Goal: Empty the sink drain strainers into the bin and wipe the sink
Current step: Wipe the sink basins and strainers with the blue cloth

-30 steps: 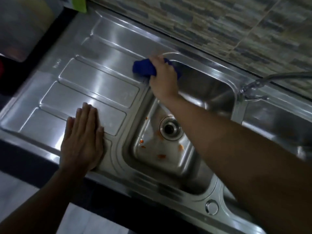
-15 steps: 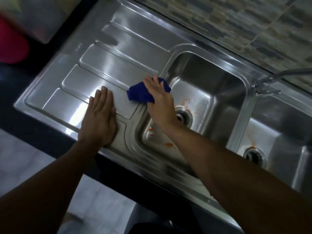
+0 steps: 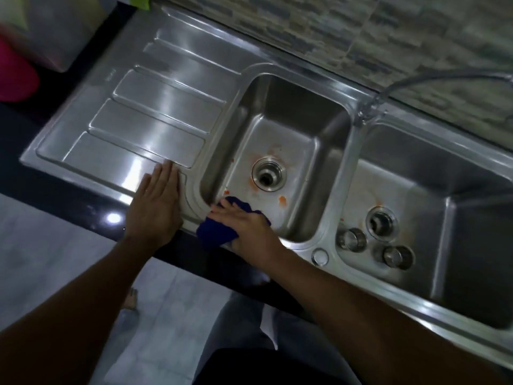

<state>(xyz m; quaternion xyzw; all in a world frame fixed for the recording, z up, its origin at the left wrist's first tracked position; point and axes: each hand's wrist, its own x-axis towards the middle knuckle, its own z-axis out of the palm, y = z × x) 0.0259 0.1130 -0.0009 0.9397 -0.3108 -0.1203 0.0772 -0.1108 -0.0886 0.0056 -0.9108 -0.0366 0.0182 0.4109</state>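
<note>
1. A person's right hand (image 3: 247, 226) presses a soft, light blue cloth (image 3: 215, 233), fingers extended, at the left basin's (image 3: 277, 134) 7 o'clock rim.
2. The left hand (image 3: 156, 207) lies flat on the ribbed steel drainboard (image 3: 155, 118).
3. Two rigid metal strainers (image 3: 351, 239) sit at 8 and 5 o'clock of the right drain (image 3: 381, 220), likely slick and best pinched by the rim.

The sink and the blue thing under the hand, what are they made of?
The sink looks like stainless steel: grey, shiny, throwing back light. The blue cloth looks like soft fabric, maybe microfibre: it bunches under the right hand.
</note>
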